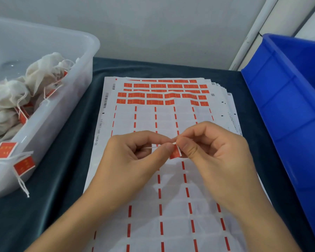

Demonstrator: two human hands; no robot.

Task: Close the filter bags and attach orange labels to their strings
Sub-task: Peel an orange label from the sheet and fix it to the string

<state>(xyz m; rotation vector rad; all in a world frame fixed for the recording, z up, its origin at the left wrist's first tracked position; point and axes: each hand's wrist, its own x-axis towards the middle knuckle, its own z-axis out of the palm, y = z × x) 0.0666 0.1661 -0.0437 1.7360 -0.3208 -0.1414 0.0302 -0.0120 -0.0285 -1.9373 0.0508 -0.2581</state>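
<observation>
Both hands meet over the middle of the label sheet. The left hand [135, 157] pinches a thin white string [151, 147] between thumb and forefinger, the remaining fingers curled under. The right hand [211, 148] pinches an orange label [175, 153] at its upper edge, thumb against forefinger, where the string end meets the label. The label hangs between the two thumbs, touching both, and appears partly folded.

Step in hand, as judged: attaching a label to a string. The filter bag belonging to this string is not visible; it may be hidden under the left hand, which cannot be confirmed.

The next move probably calls for pressing the two adhesive halves of the label together around the string, edges aligned, then transferring the finished item to a bin.

Beneath the hands, the top label sheet [171, 197] is largely stripped; unused orange labels [154, 102] remain only in the far rows. Several sheets lie stacked on the dark cloth-covered surface [65, 175].

To the left, a clear plastic tub [76, 99] holds closed filter bags [40, 73] with labels already on their strings, some draped over the near rim. To the right stands a blue crate [289, 106], its contents out of view
</observation>
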